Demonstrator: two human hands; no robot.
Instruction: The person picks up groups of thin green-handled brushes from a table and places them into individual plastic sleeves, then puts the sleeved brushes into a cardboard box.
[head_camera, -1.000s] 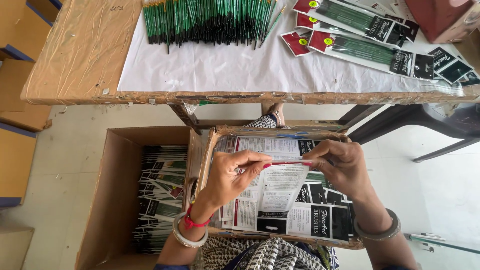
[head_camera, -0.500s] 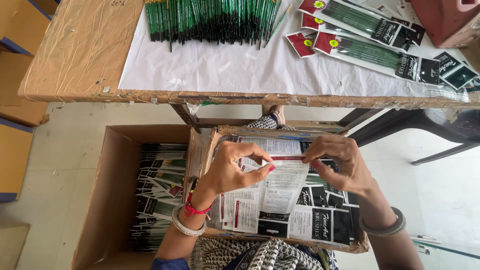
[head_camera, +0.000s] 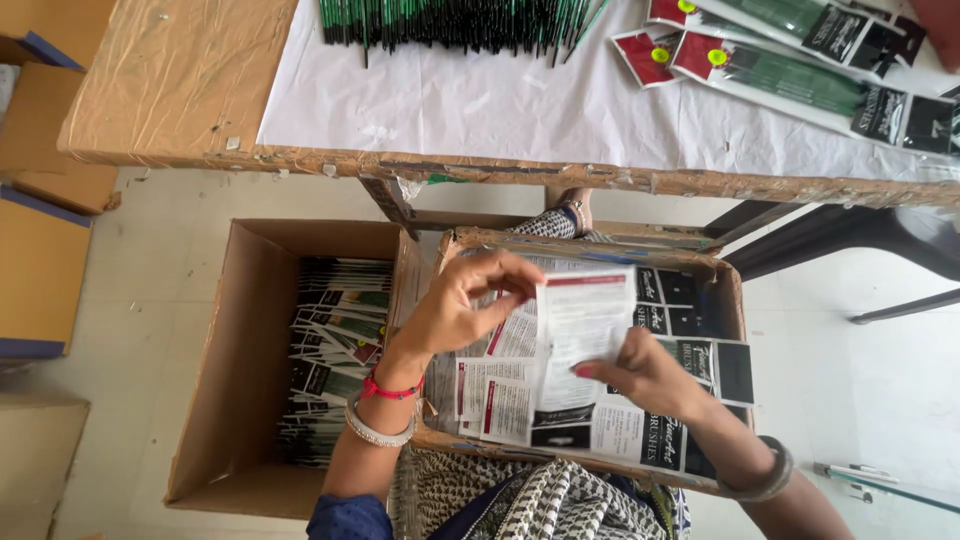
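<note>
head view: a white printed card (head_camera: 583, 318) is pinched at its top edge by the left hand (head_camera: 462, 305) and gripped from below by the right hand (head_camera: 640, 375), above the tray's (head_camera: 590, 240) far edge; the card could be creased if squeezed.

Both hands, left hand (head_camera: 462, 305) and right hand (head_camera: 640, 375), hold up a printed paper card (head_camera: 582, 330), perhaps a packaging insert, over a cardboard tray (head_camera: 700, 262).

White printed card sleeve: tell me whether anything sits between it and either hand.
Nothing visible does. The left hand pinches the top edge of the white printed card sleeve, and the right hand grips its lower edge directly.
</note>
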